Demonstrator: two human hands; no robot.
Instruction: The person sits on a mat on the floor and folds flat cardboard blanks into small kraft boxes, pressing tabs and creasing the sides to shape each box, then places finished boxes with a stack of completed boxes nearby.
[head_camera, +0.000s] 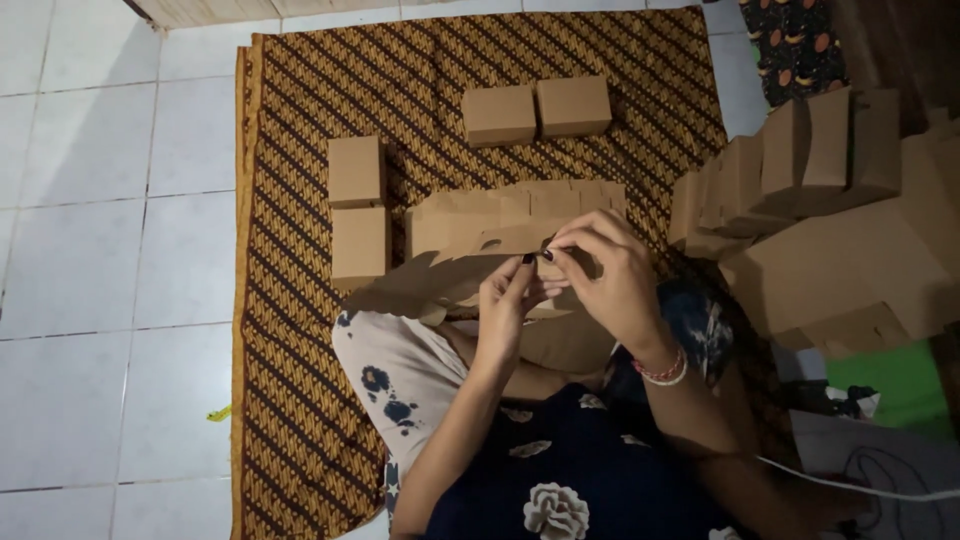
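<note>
Both hands (560, 275) pinch a flat brown cardboard blank (490, 225) above patterned cloth (300, 400).

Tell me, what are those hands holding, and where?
Both the left hand and right hand pinch a flat cardboard piece at its near edge.

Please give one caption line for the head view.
Both hands, left hand and right hand, fold a flat cardboard piece above a patterned cloth.

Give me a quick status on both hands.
Left hand and right hand both pinching flat cardboard blank. Four folded boxes on patterned cloth. Nothing blocking.
</note>
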